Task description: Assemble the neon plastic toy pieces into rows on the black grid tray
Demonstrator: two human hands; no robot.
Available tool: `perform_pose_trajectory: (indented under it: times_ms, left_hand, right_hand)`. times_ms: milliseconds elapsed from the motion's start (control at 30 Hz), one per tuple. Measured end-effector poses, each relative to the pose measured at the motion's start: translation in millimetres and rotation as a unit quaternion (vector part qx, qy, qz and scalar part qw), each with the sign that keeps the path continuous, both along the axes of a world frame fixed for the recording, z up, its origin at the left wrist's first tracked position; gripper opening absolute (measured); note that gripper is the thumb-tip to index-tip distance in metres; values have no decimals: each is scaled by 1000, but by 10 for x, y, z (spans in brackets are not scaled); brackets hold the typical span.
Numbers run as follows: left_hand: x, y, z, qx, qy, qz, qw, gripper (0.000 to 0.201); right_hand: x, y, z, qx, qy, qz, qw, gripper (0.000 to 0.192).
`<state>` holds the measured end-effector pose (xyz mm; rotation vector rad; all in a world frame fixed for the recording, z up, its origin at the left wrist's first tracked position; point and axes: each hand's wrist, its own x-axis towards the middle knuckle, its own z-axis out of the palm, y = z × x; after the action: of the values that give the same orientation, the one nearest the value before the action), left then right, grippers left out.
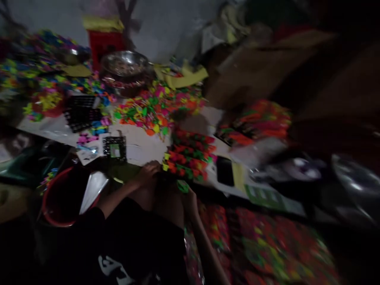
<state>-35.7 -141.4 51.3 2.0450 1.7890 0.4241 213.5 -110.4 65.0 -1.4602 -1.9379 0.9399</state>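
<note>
In the head view, a green piece [182,186] is grasped by the fingers of the right hand [190,199], on the near side of the bright rows [190,154]. The left hand [149,171] is seen left of the rows (blurred; whether its fingers are clenched or released cannot be told). Beyond the rows, a multicoloured pile [151,107] is spread on the surface [151,147]

On tbl [148,144]: bowl [126,54] at back, pile [151,109] in front of it, stack [191,154] nr front edge, phone [225,171] just R of stack. Bags [285,241] below tbl, R side. L hand [150,172] betw. bucket [47,202] & stack.
</note>
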Motion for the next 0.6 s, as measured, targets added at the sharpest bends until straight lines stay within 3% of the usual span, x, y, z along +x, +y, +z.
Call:
perform_pose_trajectory:
  times_ms: [67,167,267,400,600]
  left_hand:
    - [7,168,-156,27,20,-21,999,44]
    - [6,308,-242,35,46,-27,998,40]
    - [-13,403,-265,31,63,-32,997,38]
    - [23,521,-268,57,67,-43,995,35]
    - [122,659,-276,50,79,-40,995,35]
  right_hand:
    - [91,55,-35,-22,12,-34,999,33]
    - [30,161,-27,-50,84,-61,993,36]
    - [-165,271,48,-59,124,-41,990,38]
    - [-403,379,120,-79,81,13,993,36]
    - [-520,364,177,-87,53,18,995,37]
